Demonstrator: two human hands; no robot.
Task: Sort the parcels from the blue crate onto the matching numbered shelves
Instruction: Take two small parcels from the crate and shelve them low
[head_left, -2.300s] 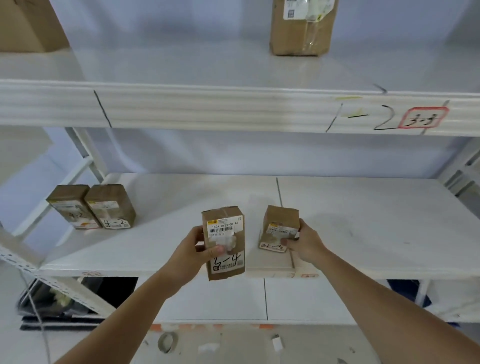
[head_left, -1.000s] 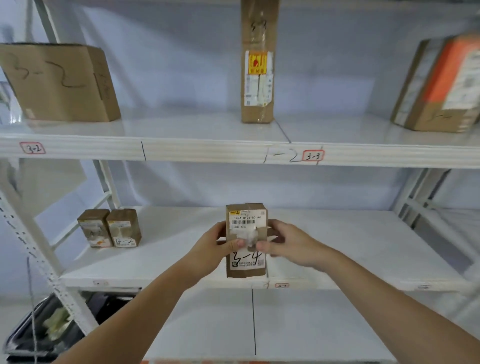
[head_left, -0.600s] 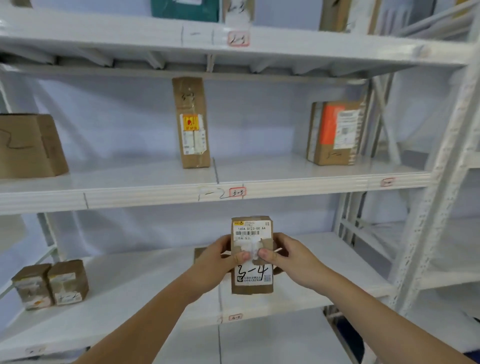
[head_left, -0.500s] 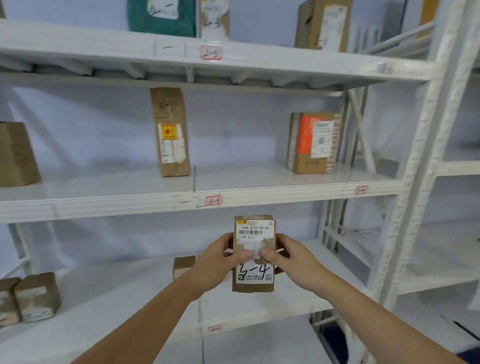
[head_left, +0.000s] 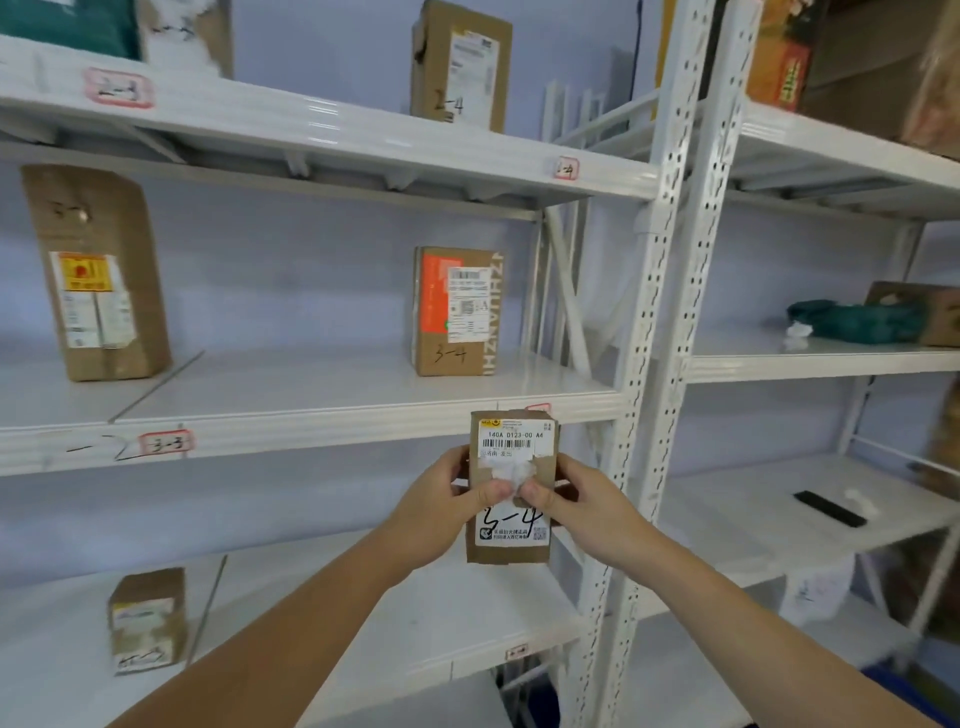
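Observation:
A small brown parcel (head_left: 511, 538) with a white barcode label and a handwritten "3-4" is upright in front of me. My left hand (head_left: 441, 512) grips its left side and my right hand (head_left: 582, 512) grips its right side, thumbs pressed on its front. Just above it runs the middle shelf (head_left: 322, 410), whose edge carries a red-framed "3-3" tag (head_left: 166, 444). On that shelf stands an orange-and-brown box marked "3-4" (head_left: 457, 312). The held parcel hides most of another tag on the shelf edge.
A tall brown box (head_left: 96, 273) stands on the middle shelf at left. The top shelf bears a "2-4" box (head_left: 460, 65). On the lower shelf sits a small box (head_left: 148, 618). White perforated uprights (head_left: 670, 312) divide this rack from another rack at right.
My right hand left the small box on the lower shelf and joined the left on the "3-4" parcel. The view swung up and to the right, bringing the middle shelf's right section close.

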